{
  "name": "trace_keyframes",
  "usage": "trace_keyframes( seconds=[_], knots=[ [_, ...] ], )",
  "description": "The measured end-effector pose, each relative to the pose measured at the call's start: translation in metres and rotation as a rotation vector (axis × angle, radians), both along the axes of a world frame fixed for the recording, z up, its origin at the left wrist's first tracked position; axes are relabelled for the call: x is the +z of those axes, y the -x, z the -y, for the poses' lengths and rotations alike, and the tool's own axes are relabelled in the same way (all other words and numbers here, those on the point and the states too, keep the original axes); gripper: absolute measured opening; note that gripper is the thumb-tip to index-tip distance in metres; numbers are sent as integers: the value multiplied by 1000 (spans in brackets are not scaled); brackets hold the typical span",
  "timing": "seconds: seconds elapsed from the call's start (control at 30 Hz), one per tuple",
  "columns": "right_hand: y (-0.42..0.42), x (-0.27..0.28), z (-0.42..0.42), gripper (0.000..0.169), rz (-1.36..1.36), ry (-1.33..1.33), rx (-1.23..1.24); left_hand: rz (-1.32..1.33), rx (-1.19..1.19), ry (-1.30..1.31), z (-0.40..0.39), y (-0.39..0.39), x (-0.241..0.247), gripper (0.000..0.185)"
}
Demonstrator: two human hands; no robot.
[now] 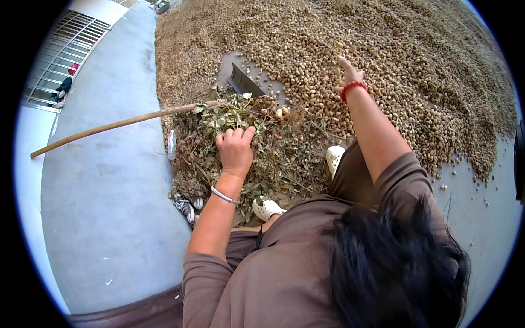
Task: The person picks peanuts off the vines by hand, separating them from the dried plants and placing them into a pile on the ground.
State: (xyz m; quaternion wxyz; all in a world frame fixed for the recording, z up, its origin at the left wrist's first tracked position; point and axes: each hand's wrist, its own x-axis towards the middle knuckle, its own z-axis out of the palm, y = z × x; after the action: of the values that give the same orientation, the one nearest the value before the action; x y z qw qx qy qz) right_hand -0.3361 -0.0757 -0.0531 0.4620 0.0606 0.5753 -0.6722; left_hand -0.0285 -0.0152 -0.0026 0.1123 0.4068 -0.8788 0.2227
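My left hand [236, 148] has its fingers curled into a clump of withered peanut plants [229, 115], with green and brown leaves around the fingertips. The plants lie heaped on the ground between my feet and the peanuts. Out over a wide spread of unshelled peanuts [311, 78], my right hand [352, 77] is stretched forward with the index finger and thumb apart. A red bead bracelet circles that wrist. Pale, blurred peanuts show close to its fingertips; whether any touches the hand is unclear. Two light peanuts [282, 112] sit at the heap's far edge.
A long wooden handle [123, 123] runs from the left wall into the heap. Beyond the heap, a dark metal blade [245, 82] lies among peanuts. A clear plastic bottle [171, 144] and sneakers [186, 208] are at the left. My white clogs [266, 207] flank the heap.
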Motion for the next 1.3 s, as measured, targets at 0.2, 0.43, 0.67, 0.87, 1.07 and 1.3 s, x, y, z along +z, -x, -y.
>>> trace_keyframes(
  seconds=[0.2, 0.43, 0.67, 0.87, 1.07, 1.3],
  knots=[
    [-32, 17, -16, 72, -156, 294, 1110, -75, -71, 1, -1, 3, 10, 39],
    [-64, 21, -33, 62, -407, 311, 1448, -38, -106, 53, -2, 0, 11, 23],
    [-77, -2, -21, 51, -755, 393, 1388, -12, -127, 72, -1, 0, 8, 19],
    [-78, 11, -32, 51, -552, 336, 1439, 8, -141, 38, -1, -2, 5, 18],
    [-75, 19, -34, 49, -1028, 265, 1456, 14, -167, 2, -4, 1, 2, 18],
    [-80, 12, -31, 34, -1178, 341, 1261, 25, -162, -6, -1, 2, 1, 21]
  ],
)
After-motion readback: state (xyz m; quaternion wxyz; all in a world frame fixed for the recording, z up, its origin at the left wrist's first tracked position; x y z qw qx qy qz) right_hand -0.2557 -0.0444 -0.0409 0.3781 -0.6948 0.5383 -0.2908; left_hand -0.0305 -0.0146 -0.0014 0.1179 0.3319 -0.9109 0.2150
